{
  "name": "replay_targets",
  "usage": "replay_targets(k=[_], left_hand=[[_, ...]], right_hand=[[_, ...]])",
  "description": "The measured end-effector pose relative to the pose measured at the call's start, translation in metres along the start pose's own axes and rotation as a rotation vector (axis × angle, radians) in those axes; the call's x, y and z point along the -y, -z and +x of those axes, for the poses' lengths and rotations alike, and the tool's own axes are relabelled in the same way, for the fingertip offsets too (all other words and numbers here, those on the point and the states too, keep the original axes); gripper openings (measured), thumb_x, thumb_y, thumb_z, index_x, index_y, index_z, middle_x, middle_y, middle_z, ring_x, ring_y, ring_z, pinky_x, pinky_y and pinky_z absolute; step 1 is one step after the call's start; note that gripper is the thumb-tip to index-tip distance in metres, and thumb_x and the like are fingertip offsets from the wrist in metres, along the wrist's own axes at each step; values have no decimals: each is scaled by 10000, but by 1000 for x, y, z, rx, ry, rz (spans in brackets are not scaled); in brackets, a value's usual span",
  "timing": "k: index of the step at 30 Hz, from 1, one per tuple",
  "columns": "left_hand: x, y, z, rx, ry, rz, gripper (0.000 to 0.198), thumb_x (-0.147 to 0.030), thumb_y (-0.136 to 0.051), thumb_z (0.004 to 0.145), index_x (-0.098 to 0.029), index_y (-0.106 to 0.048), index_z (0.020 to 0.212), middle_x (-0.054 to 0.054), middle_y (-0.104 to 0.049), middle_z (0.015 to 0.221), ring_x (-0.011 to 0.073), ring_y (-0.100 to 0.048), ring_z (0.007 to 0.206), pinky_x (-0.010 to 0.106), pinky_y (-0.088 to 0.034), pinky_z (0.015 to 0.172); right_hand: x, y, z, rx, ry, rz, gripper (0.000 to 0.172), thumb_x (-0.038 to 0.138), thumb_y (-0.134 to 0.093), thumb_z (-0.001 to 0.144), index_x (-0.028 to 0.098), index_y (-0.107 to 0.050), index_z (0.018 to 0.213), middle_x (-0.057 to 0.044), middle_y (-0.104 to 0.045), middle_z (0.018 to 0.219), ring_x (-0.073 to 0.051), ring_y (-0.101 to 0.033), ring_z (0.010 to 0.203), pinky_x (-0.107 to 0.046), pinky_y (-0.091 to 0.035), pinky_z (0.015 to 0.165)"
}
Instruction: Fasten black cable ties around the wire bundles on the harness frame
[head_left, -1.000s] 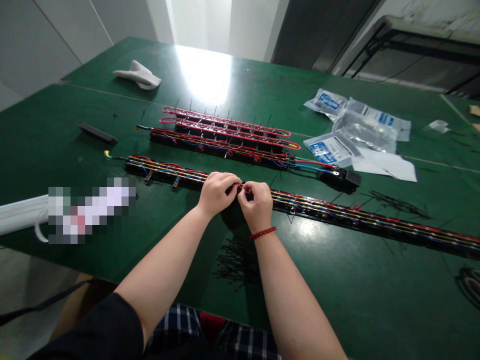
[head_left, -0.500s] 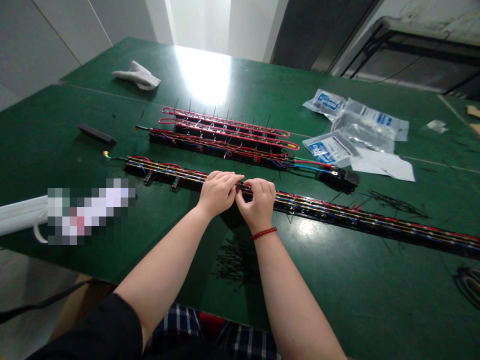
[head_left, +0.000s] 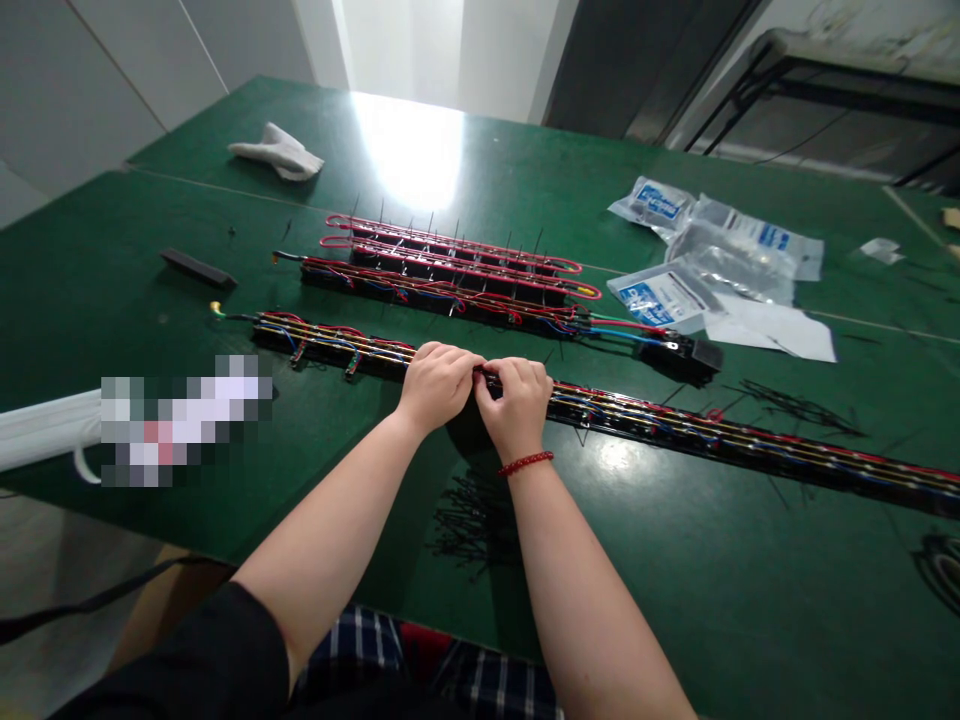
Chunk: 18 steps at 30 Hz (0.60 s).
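Wire bundle (head_left: 481, 375) sits pinched between my left hand (head_left: 439, 388) and right hand (head_left: 516, 405), fingers closed on it, though from here the exact grip is partly hidden. Both hands are at the long black wired strip (head_left: 645, 425) lying on the green table (head_left: 675, 570). I judge this to be wire dressing; the next move calls for a fine, steady pinch.

Since half a second ago, the left hand (head_left: 437, 388) and right hand (head_left: 517, 405) have drawn their grips closer together on the coloured wires (head_left: 600, 405) of the long black strip (head_left: 337, 355), now pinching at one spot instead of lying spread across them.
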<state>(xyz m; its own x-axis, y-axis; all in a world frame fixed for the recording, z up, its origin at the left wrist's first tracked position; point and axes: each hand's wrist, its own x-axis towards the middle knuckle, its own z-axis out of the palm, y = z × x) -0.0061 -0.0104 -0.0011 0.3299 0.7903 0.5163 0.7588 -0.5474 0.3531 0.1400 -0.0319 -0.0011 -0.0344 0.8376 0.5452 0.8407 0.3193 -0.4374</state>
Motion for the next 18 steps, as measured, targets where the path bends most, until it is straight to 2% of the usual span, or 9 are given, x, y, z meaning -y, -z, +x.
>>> replay_targets(k=[10,18], left_hand=[[-1,0,-1,-16,8,-27,232,-162,-505,894,-244,-702,985,10,-758,1006,198,-675,948,379,-441,925],[3,-2,-1,-22,25,-12,197,-247,-500,947,-235,-690,996,19,-765,966,200,-683,896,370,-456,904]], right_hand=[[2,0,0,-34,10,-29,77,228,-623,877,240,-637,802,-21,-679,845,-217,-527,882,-368,-333,782],[1,3,-2,-12,47,50,139,195,-551,915,244,-680,903,-43,-677,916,-219,-529,923,-374,-354,800]])
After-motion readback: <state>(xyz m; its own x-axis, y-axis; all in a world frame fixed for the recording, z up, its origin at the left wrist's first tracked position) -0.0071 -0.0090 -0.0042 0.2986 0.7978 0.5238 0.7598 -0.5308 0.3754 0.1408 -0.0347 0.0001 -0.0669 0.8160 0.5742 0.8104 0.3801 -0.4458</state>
